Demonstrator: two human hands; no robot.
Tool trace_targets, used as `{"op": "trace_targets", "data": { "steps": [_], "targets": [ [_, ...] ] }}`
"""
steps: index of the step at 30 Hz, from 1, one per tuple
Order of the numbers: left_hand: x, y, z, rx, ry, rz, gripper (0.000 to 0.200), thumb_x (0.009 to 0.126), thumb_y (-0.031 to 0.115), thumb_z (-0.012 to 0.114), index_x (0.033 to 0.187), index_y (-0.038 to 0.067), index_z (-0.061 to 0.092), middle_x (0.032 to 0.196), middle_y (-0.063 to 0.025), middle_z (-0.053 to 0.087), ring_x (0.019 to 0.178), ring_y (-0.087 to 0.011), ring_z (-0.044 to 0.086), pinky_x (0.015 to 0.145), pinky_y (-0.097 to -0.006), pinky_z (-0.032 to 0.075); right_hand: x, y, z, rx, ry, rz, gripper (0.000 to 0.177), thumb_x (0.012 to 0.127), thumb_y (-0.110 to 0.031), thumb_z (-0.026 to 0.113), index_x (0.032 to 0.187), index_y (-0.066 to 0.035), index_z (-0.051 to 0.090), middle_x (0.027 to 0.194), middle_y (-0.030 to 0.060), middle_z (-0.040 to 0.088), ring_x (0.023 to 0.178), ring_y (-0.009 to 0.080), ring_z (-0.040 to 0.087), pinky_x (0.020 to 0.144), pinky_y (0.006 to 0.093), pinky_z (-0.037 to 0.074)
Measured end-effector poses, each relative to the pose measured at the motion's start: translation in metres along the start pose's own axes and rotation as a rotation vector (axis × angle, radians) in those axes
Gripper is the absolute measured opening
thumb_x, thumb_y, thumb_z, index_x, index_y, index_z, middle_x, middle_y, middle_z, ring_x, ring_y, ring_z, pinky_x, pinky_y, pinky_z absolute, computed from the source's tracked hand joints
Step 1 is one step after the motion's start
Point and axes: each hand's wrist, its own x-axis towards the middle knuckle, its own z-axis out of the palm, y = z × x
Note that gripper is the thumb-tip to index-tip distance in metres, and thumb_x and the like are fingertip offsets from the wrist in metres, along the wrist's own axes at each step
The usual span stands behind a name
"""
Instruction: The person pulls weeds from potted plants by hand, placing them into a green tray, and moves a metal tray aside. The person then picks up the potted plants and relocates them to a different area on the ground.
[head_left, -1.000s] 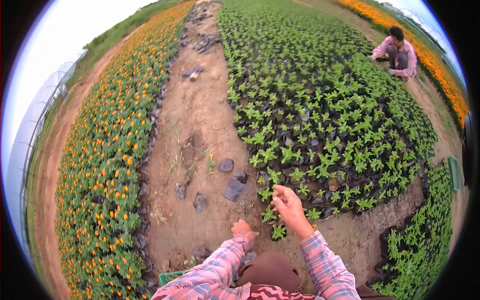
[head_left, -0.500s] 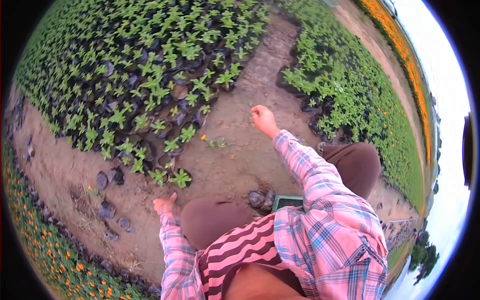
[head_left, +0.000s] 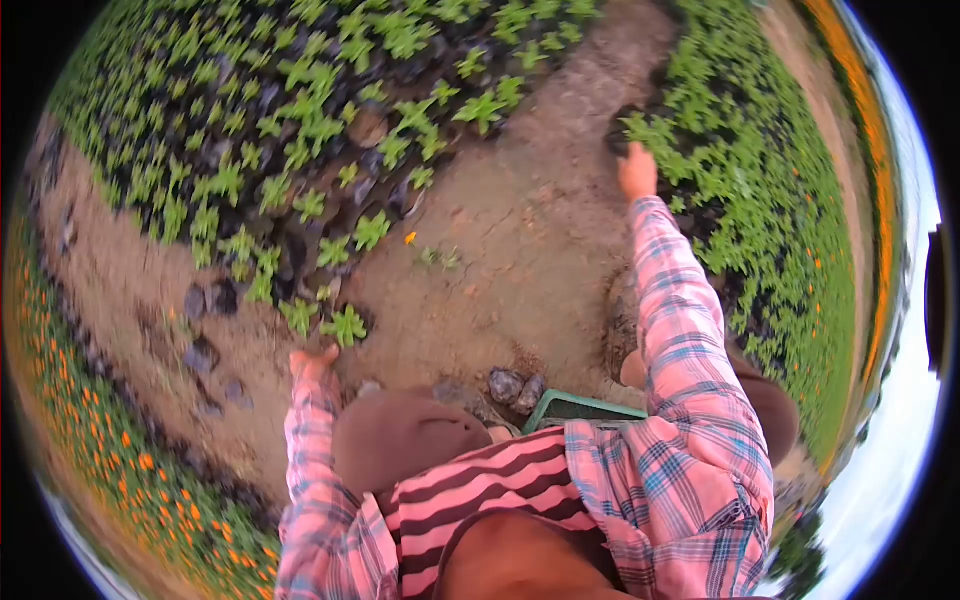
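Observation:
My right hand [head_left: 638, 172] reaches out to the left edge of the right-hand bed of seedlings [head_left: 740, 200]. Its fingertips are at a dark seedling bag [head_left: 619, 134] with green leaves above it; blur hides whether they grip it. Low on the left, my left hand [head_left: 314, 363] is held with thumb and fingers apart and nothing in it. Just beyond it a leafy seedling [head_left: 345, 327] stands at the near corner of the left-hand bed [head_left: 290, 120].
Bare soil [head_left: 500, 250] runs between the beds, with a small orange flower [head_left: 410, 238] lying on it. A green crate [head_left: 580, 408] and dark filled bags [head_left: 515, 388] sit by my knees. Loose black bags [head_left: 203, 354] lie left. Orange flowers [head_left: 150, 490] grow lower left.
My right hand has moved from above the bare soil forward and right to the edge of the right-hand bed. My left hand stays near the corner seedling. More of the green crate shows.

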Motion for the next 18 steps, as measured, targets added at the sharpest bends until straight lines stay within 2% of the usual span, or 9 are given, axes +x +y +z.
{"op": "trace_targets", "data": {
  "steps": [1,2,3,5,7,9,12,15,18],
  "targets": [
    [-0.015,0.017,0.008,-0.093,0.009,-0.016,0.036,0.077,-0.009,0.064,0.111,-0.008,0.054,0.100,-0.0184,0.064,0.087,-0.0312,0.064,0.072,-0.0468,0.053,0.007,0.016,0.015,-0.019,0.001,-0.061,0.037,0.076,-0.017,0.066,0.107,-0.001,0.052,0.090,0.0237,0.060,0.086,0.0419,0.056,0.075,0.0490,0.045],
    [-0.020,0.024,0.013,-0.091,0.056,-0.056,0.038,0.076,-0.010,0.065,0.112,-0.009,0.053,0.100,-0.0192,0.063,0.087,-0.0318,0.064,0.072,-0.0471,0.053,0.006,0.007,0.004,0.051,0.137,-0.126,0.014,0.076,-0.012,0.063,0.085,-0.003,0.057,0.077,0.0224,0.059,0.078,0.0420,0.058,0.068,0.0504,0.045],
    [-0.023,0.025,0.011,-0.084,0.099,-0.094,0.039,0.075,-0.010,0.065,0.113,-0.009,0.053,0.100,-0.0200,0.063,0.086,-0.0324,0.064,0.072,-0.0475,0.054,0.007,0.004,-0.002,0.095,0.125,-0.164,0.014,0.076,-0.012,0.064,0.082,-0.001,0.057,0.078,0.0223,0.061,0.078,0.0414,0.058,0.068,0.0496,0.045],
    [-0.020,0.023,0.008,-0.018,0.151,-0.135,0.044,0.073,-0.004,0.068,0.113,-0.009,0.052,0.102,-0.0205,0.062,0.089,-0.0327,0.063,0.075,-0.0465,0.053,0.001,-0.016,-0.015,0.247,-0.026,-0.076,0.017,0.078,-0.013,0.065,0.084,0.000,0.057,0.075,0.0209,0.062,0.073,0.0372,0.061,0.066,0.0439,0.048],
    [-0.011,0.019,0.004,0.133,0.171,-0.163,0.055,0.067,0.008,0.074,0.114,-0.008,0.051,0.106,-0.0215,0.061,0.095,-0.0333,0.061,0.079,-0.0446,0.051,-0.030,-0.082,-0.072,0.539,-0.308,0.220,0.018,0.078,-0.015,0.066,0.082,0.000,0.056,0.070,0.0174,0.060,0.066,0.0296,0.062,0.062,0.0386,0.049],
    [-0.002,0.014,0.000,0.291,0.180,-0.189,0.067,0.062,0.020,0.080,0.115,-0.008,0.050,0.110,-0.0225,0.060,0.101,-0.0338,0.060,0.083,-0.0426,0.050,-0.059,-0.107,-0.062,0.533,-0.247,-0.118,0.019,0.078,-0.017,0.066,0.079,-0.001,0.056,0.068,0.0137,0.059,0.063,0.0225,0.061,0.058,0.0355,0.048],
    [0.005,0.010,-0.003,0.531,0.185,-0.226,0.088,0.054,0.038,0.089,0.116,-0.007,0.048,0.116,-0.0239,0.058,0.109,-0.0347,0.057,0.090,-0.0398,0.047,-0.110,-0.189,-0.092,0.645,-0.318,-0.446,0.014,0.075,-0.015,0.065,0.076,-0.003,0.057,0.071,0.0120,0.059,0.064,0.0248,0.060,0.059,0.0358,0.048],
    [0.003,0.017,-0.001,0.584,0.209,-0.209,0.087,0.053,0.038,0.089,0.115,-0.007,0.048,0.115,-0.0244,0.058,0.108,-0.0341,0.057,0.089,-0.0394,0.048,-0.145,-0.256,-0.083,0.624,-0.389,-0.840,0.011,0.073,-0.013,0.063,0.076,-0.006,0.055,0.073,0.0114,0.056,0.068,0.0292,0.058,0.060,0.0388,0.048],
    [0.029,-0.022,-0.023,0.325,0.036,-0.137,0.083,0.061,0.032,0.086,0.124,-0.003,0.046,0.117,-0.0188,0.059,0.105,-0.0330,0.059,0.087,-0.0390,0.049,-0.176,-0.305,-0.054,0.597,-0.503,-1.052,0.013,0.072,-0.018,0.059,0.078,-0.008,0.053,0.074,0.0091,0.055,0.072,0.0288,0.059,0.060,0.0396,0.049]
  ]
}}
